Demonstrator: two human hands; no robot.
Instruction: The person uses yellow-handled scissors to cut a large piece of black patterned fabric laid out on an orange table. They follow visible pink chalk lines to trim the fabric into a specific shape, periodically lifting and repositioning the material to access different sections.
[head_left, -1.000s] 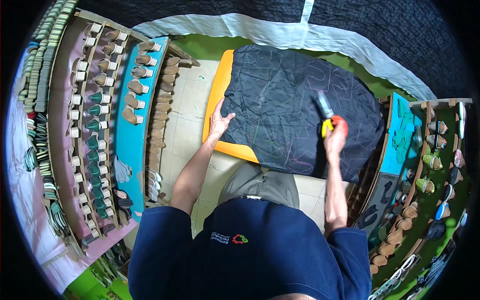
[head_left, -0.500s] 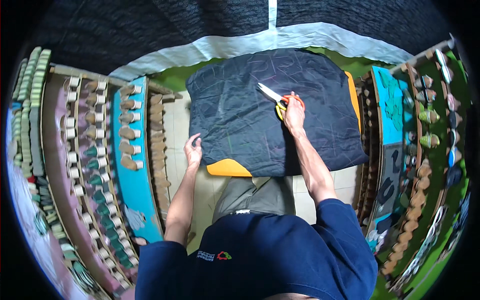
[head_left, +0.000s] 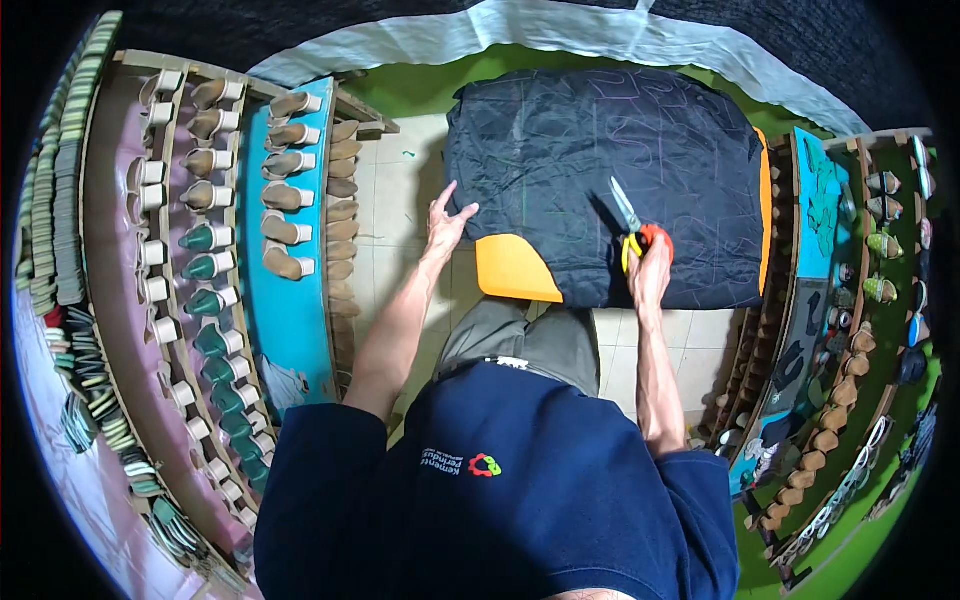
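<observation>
A black cloth (head_left: pixel 565 160) marked with thin coloured outlines drapes over an orange-topped table (head_left: pixel 513 272), whose orange surface shows at the front left corner and right edge. My right hand (head_left: pixel 652 277) is closed around the handles of a pair of scissors (head_left: pixel 627 207), one loop red-orange and the other yellow. The blades are a little apart and point away from me and slightly left, over the front right part of the cloth. At the cloth's left edge is my left hand (head_left: pixel 447 222), thumb and fingers apart, with nothing in it; whether it touches the cloth I cannot tell.
Racks of shoe lasts (head_left: pixel 288 163) stand close on the left, beside a turquoise panel (head_left: pixel 295 345). On the right, a shelf holds shoes (head_left: pixel 884 245) and more brown lasts (head_left: pixel 825 440). Pale floor tiles (head_left: pixel 395 205) lie between table and racks. Dark and white curtains (head_left: pixel 600 30) hang behind.
The whole view has shifted, with the table now higher and further right. My right hand has drawn the scissors nearer the cloth's front edge. My left hand stays by the left edge.
</observation>
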